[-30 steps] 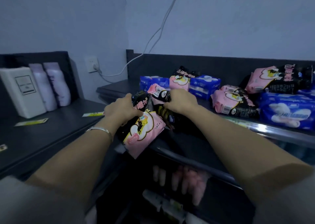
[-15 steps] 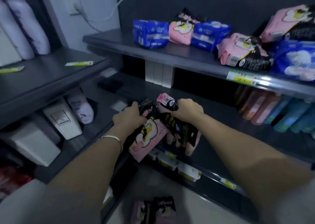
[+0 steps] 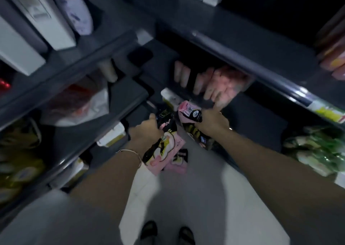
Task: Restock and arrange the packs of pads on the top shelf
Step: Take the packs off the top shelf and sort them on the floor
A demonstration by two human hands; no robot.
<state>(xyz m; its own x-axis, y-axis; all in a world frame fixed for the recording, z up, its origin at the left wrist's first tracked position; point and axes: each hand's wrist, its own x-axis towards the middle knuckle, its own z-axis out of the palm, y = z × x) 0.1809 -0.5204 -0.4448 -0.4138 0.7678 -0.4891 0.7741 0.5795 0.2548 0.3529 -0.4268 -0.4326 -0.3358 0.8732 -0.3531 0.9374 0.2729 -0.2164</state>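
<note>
My left hand (image 3: 145, 132) grips a pink and black pack of pads (image 3: 162, 151) by its top end; the pack hangs down over the floor. My right hand (image 3: 212, 123) grips a second pink and black pack (image 3: 190, 113), whose lower part is hidden behind my wrist. Both hands are close together in front of a low dark shelf (image 3: 248, 114). More pink packs (image 3: 179, 162) lie on the floor just below the left hand's pack. The top shelf is out of view.
Dark shelves surround me on the left and right. Pink packs (image 3: 224, 84) stand on a lower shelf behind my hands. White boxes (image 3: 46, 19) sit at upper left, a plastic bag (image 3: 84, 103) at left, green packets (image 3: 317, 149) at right. My feet (image 3: 166, 233) stand on the pale floor.
The view has swung from the top shelf down to the lower shelves and floor. Both hands have come down with it, each still holding its pack.
</note>
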